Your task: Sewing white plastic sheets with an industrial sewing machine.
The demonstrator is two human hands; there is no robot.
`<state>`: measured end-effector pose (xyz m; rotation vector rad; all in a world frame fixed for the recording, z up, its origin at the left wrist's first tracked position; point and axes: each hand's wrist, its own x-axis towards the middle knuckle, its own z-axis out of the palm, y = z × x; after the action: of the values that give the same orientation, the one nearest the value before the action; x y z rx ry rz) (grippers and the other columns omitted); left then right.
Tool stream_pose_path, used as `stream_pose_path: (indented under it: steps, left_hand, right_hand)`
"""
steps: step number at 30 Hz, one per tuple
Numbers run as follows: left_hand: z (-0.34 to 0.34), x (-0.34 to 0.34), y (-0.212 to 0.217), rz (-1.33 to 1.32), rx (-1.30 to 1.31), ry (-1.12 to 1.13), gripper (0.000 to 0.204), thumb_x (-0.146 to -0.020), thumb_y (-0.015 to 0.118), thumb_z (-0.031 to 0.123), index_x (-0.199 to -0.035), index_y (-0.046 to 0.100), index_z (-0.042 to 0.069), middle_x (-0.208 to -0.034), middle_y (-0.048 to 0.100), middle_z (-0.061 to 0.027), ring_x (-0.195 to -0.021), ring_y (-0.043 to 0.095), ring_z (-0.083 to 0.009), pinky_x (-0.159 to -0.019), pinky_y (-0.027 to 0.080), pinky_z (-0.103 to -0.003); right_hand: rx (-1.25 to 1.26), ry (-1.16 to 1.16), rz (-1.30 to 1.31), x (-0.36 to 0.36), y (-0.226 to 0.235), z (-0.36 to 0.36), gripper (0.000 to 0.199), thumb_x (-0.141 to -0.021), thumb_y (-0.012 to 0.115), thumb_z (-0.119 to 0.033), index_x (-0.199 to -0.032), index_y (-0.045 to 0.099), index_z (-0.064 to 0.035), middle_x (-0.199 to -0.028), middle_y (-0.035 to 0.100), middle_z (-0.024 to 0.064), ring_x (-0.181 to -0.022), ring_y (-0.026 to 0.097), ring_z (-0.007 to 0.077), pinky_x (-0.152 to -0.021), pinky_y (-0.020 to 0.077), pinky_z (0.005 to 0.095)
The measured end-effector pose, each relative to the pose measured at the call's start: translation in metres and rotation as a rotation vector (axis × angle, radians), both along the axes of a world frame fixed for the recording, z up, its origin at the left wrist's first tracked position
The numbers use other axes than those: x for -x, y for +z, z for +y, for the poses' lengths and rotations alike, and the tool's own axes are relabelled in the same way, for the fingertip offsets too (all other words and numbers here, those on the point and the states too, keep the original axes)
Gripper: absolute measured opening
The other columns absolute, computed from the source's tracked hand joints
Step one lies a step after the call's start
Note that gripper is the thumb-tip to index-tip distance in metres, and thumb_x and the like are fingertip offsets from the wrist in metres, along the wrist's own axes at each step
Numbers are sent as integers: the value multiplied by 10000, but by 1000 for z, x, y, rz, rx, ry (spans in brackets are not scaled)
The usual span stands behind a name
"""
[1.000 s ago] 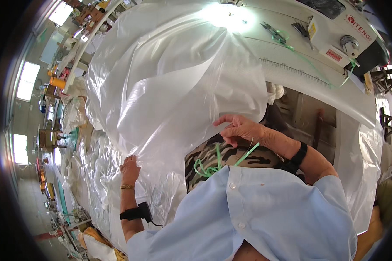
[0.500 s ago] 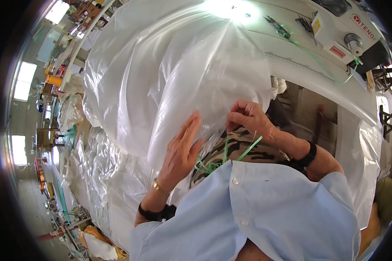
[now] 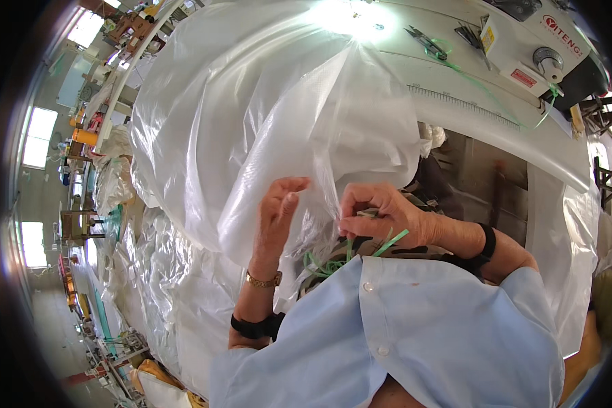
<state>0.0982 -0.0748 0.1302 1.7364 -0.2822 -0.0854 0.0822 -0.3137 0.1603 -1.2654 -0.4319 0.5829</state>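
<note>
White sewing table at top, sewing machine at its far right corner, scissors near it. Workshop floor on the left with windows and more heaped plastic. Big clear plastic bag drapes from table onto lap. Left hand raised, fingers loosely curled, touching the bag film. Right hand just beside it, fingers pinched shut on the bag's gathered edge. Green strapping loops below both hands.

One head-worn fisheye view looks steeply down, very close over the left hand and right hand; clear plastic sheeting fills the view beyond them, edges bending outward.
</note>
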Motion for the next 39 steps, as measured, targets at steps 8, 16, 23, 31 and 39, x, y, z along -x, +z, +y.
stream_pose_path:
  steps: [8,16,23,31,39]
  left_hand:
    - [-4,2,23,249,3,-49,179,-961,596,177,-923,638,7,-834,616,28,-800,503,-35,-748,408,-208]
    - [17,30,29,208,53,11,81,-963,559,39,-910,615,13,-915,688,-29,-881,604,-67,-793,452,-209]
    - [73,77,29,209,-159,-109,60,-923,554,-41,-916,610,-21,-857,695,-74,-856,660,-153,-886,511,-311]
    - [224,149,-15,269,-663,328,21,-897,612,9,-878,609,16,-775,633,-3,-746,565,-75,-670,458,-235]
    - [298,186,5,253,-358,787,101,-928,574,48,-831,589,73,-732,597,27,-592,467,-32,-551,354,-208]
  right_hand:
    - [243,217,-539,-1,6,31,128,-880,636,-125,-873,566,-17,-776,599,95,-726,595,265,-679,493,352]
    - [221,-450,47,-60,-35,16,280,-993,561,-302,-967,594,-25,-777,602,12,-720,586,93,-650,486,275]
    - [205,-258,150,-77,-67,41,330,-927,630,-348,-1015,640,-30,-895,621,30,-779,601,116,-700,488,278]
    - [-316,-239,203,-45,-41,26,124,-957,536,-158,-868,556,-75,-829,622,32,-854,634,179,-787,522,337]
    - [-580,-215,261,-45,-6,2,181,-1003,468,-163,-874,551,-69,-793,608,54,-721,626,180,-797,558,369]
